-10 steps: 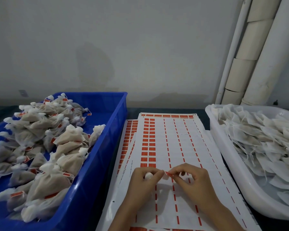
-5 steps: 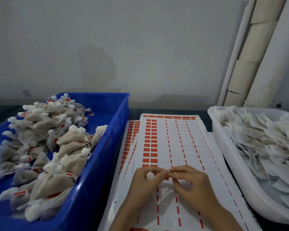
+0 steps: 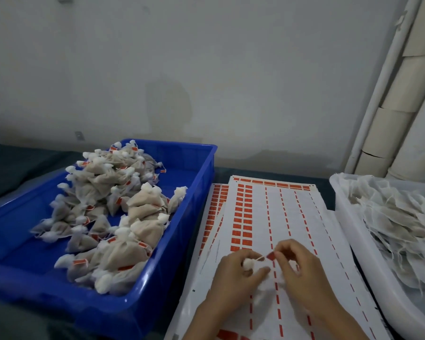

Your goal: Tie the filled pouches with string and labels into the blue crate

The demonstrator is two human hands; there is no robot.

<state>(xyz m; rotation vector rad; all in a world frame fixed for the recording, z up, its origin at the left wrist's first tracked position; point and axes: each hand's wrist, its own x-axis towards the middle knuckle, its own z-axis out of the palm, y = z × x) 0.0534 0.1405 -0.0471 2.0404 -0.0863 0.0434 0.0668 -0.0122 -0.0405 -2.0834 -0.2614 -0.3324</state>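
Observation:
My left hand (image 3: 233, 273) grips a small white pouch (image 3: 250, 263) by its bunched neck, low over the label sheets (image 3: 290, 217). My right hand (image 3: 297, 268) pinches a small red label (image 3: 270, 255) on a thin string that runs to the pouch neck. Both hands touch at the pouch. The blue crate (image 3: 196, 192) stands at the left, holding a heap of tied pouches (image 3: 113, 207) with red labels. Most of the held pouch is hidden by my fingers.
A white tub (image 3: 353, 241) at the right holds several untied pouches (image 3: 398, 217). Stacked white sheets with rows of red labels cover the dark table between crate and tub. Pale pipes (image 3: 390, 119) run up the wall at the back right.
The camera has tilted up and the view shifted. My hands stay together on the pouch; the red label now shows between my fingers, a little apart from the pouch neck.

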